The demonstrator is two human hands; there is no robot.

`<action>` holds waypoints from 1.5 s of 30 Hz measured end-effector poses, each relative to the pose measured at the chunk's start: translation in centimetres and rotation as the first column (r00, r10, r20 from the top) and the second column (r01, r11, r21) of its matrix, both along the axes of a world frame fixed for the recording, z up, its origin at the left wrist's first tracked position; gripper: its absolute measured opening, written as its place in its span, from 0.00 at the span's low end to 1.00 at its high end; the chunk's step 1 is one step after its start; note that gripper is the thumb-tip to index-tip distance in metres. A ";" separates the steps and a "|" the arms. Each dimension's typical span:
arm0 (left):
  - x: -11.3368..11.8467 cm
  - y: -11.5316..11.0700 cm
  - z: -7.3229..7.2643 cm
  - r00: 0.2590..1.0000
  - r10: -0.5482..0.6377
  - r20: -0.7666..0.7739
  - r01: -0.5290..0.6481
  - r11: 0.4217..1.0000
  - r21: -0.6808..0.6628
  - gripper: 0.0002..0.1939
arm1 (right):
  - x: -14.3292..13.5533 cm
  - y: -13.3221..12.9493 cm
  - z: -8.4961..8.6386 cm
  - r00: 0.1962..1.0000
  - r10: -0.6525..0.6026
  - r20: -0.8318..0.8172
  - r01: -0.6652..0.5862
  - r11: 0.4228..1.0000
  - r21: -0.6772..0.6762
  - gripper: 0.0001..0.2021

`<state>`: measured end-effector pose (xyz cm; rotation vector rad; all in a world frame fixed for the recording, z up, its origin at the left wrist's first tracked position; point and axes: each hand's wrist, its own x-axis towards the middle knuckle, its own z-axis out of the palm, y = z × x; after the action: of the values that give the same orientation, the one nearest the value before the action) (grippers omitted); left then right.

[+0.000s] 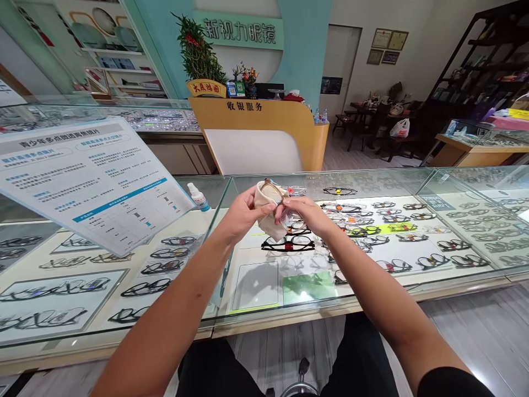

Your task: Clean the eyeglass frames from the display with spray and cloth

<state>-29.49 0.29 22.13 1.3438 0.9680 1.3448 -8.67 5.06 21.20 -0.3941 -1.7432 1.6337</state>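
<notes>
Above the glass counter, my left hand point(247, 212) is closed around a cream cleaning cloth point(270, 225), which wraps part of a pair of glasses. My right hand point(305, 212) pinches the thin brown frame of those glasses point(281, 191) close to the cloth. The fingers of both hands meet near the frame, and the cloth covers most of the lens on the left. A black pair of glasses with a red tag point(288, 243) lies just below my hands. To the left of my hands a small white spray bottle point(198, 197) stands on the glass.
The glass display counter point(256, 314) spans the view, with many eyeglass frames point(388, 266) in and on it. A large printed sheet point(95, 182) leans at the left. Behind stand a wooden cashier desk point(258, 118) and a plant point(198, 52).
</notes>
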 end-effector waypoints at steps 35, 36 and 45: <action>2.5 -1.1 -1.3 0.988 -0.151 0.031 0.153 0.983 -0.102 0.35 | -0.3 -0.5 0.2 0.941 -0.313 -0.126 0.329 0.935 0.131 0.28; 2.6 -1.1 -1.4 0.988 -0.148 0.041 0.152 0.984 -0.095 0.35 | -0.4 -0.6 0.1 0.944 -0.305 -0.129 0.320 0.940 0.120 0.28; 3.7 -1.2 -2.0 0.996 0.026 0.081 -0.023 0.999 -0.030 0.34 | -1.6 -1.5 -0.6 0.958 -0.256 -0.132 0.255 0.967 -0.019 0.35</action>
<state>-25.81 -0.89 20.15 1.2495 0.9486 1.3879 -10.30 3.52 20.59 -0.4785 -1.5228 1.4425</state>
